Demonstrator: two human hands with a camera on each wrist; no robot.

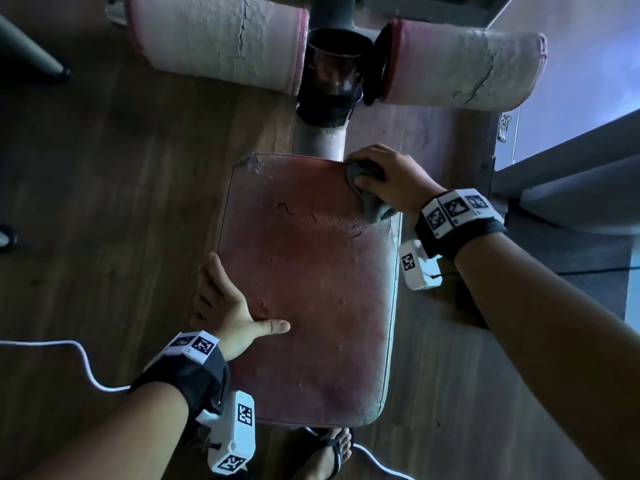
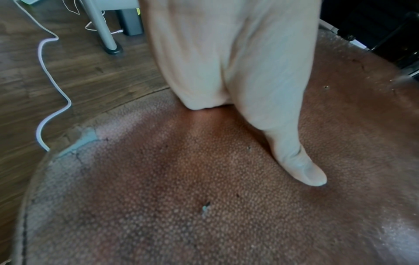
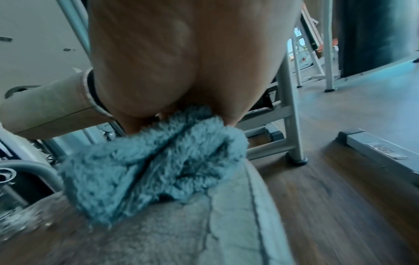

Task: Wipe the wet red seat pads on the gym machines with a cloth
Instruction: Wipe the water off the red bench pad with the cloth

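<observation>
The red seat pad (image 1: 311,306) fills the middle of the head view, worn and cracked at its edges. Water droplets (image 1: 343,223) glisten on its far part. My right hand (image 1: 391,174) grips a bunched grey fluffy cloth (image 1: 374,209) and presses it on the pad's far right corner. In the right wrist view the cloth (image 3: 147,170) bulges out under the palm (image 3: 181,71) onto the pad (image 3: 136,233). My left hand (image 1: 228,306) rests on the pad's left edge. Its thumb (image 2: 301,166) lies straight on the top surface (image 2: 181,197), and its fingers reach over the side.
Two cracked pale roller pads (image 1: 221,39) (image 1: 460,67) flank a metal post (image 1: 329,74) just beyond the seat. A white cable (image 1: 83,362) snakes over the wooden floor at the left. My sandalled foot (image 1: 332,452) stands below the pad. Grey machine frames (image 1: 571,168) stand at the right.
</observation>
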